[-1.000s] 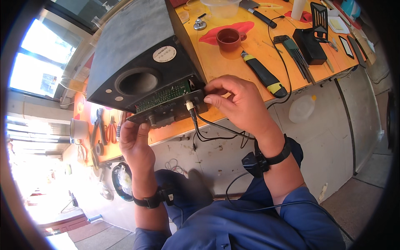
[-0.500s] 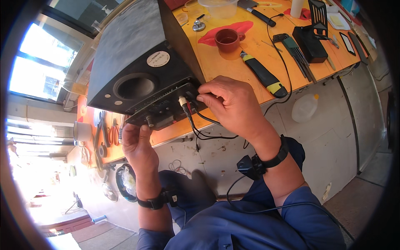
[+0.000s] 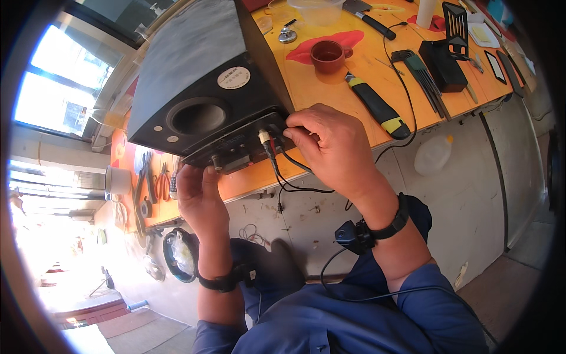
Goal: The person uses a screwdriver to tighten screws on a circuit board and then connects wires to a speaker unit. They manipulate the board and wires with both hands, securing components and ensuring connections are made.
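Note:
A black speaker cabinet (image 3: 194, 59) stands on the orange table, its face with the round port (image 3: 197, 117) and pale sticker towards me. Along that face's lower part lies a black control panel (image 3: 239, 146) with a knob (image 3: 217, 161). My left hand (image 3: 203, 203) pinches the panel's left end between thumb and fingers. At the opposite end, my right hand (image 3: 336, 144) grips the panel's right edge with bent fingers. Beside it, a pale-and-dark cable plug (image 3: 265, 139) sits in the panel, black cables hanging below. Fingertips behind the panel are hidden.
Right of the speaker lie a red cup (image 3: 328, 56), a black-yellow utility knife (image 3: 378, 106), a hex key set (image 3: 420, 79) and a black stand (image 3: 442, 65). Pliers (image 3: 161, 182) and a tape roll (image 3: 145, 207) are at left. A cable loops over the table's front edge.
The panel has tilted up and sits closer against the cabinet; the circuit board edge seen behind it before is now hidden. Both hands moved with it. The whole view shifted slightly.

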Motion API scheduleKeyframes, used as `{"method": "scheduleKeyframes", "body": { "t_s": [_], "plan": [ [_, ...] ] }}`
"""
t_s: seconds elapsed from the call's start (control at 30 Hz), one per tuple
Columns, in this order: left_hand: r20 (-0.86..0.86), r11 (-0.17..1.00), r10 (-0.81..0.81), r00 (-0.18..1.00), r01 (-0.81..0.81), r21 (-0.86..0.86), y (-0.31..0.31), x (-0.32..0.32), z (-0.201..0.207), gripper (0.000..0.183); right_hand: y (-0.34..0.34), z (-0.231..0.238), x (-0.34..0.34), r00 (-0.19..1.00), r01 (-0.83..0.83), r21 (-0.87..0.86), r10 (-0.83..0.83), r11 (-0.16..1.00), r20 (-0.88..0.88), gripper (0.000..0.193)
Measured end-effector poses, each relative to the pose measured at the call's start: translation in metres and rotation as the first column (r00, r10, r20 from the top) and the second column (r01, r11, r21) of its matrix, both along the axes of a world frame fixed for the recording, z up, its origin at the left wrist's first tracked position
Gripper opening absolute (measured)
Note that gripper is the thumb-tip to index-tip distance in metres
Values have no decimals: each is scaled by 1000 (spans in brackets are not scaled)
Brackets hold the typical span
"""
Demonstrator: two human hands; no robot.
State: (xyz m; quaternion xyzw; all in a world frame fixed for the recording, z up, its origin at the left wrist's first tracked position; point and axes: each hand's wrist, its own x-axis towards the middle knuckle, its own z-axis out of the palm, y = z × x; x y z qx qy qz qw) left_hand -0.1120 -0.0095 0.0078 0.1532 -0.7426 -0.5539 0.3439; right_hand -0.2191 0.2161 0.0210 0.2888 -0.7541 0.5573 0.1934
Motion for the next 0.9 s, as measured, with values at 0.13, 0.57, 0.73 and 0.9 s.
{"method": "scheduleKeyframes", "body": {
  "t_s": [0.13,0.57,0.73,0.9],
  "plan": [
    [121,980,87,989,-63,-190,-2,4,4,20,0,-3,1,1000,18,6,-18,1000,11,12],
    [13,972,0,1000,3,-237,-2,6,-17,24,1,-12,3,996,-22,8,21,1000,87,16],
    [1,972,-12,1000,12,-233,-4,6,-16,25,-2,-15,2,998,-3,22,2,1000,57,19],
    [-51,983,9,999,-18,-184,-1,0,-17,26,-8,-12,6,997,29,-15,-28,999,79,18]
  ]
}}
